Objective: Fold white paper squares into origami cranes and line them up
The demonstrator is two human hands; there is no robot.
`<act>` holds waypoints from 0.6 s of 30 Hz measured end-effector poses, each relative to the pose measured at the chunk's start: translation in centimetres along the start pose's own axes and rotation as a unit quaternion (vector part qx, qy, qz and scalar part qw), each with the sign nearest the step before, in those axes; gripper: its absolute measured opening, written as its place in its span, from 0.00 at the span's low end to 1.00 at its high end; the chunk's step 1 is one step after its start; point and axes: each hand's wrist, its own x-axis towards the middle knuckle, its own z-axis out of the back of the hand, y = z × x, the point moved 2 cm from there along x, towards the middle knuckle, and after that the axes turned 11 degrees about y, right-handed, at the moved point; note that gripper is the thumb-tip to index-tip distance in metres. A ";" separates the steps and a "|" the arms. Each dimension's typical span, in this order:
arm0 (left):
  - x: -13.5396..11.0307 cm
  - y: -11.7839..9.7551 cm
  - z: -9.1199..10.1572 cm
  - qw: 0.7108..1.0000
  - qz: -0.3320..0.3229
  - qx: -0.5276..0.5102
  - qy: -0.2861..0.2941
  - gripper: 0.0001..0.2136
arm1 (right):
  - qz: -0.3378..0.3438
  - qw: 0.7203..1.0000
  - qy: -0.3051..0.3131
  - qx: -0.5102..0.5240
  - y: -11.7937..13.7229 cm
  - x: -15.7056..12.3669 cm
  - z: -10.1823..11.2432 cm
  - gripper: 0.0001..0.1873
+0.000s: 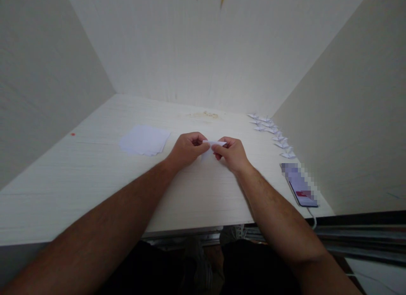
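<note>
A small folded piece of white paper (207, 153) is held up just above the table, between my two hands. My left hand (189, 148) pinches its left side between thumb and fingers. On the other side, my right hand (232, 153) grips the right part, thumb on the near face. The thumbs almost meet at the middle of the paper. Fingers cover part of it, so its full folded shape is hidden.
A stack of white paper sheets (144, 139) lies to the left. Several folded white paper figures (269, 129) line the right wall. Nearer me on the right is a phone (300, 185) with a white cable (313, 219). Walls enclose the white table (196, 198) on three sides.
</note>
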 end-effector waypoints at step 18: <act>-0.1 0.1 0.0 0.993 -0.022 0.103 0.050 0.09 | -0.005 0.989 0.012 -0.150 0.2 -0.3 -0.3 0.11</act>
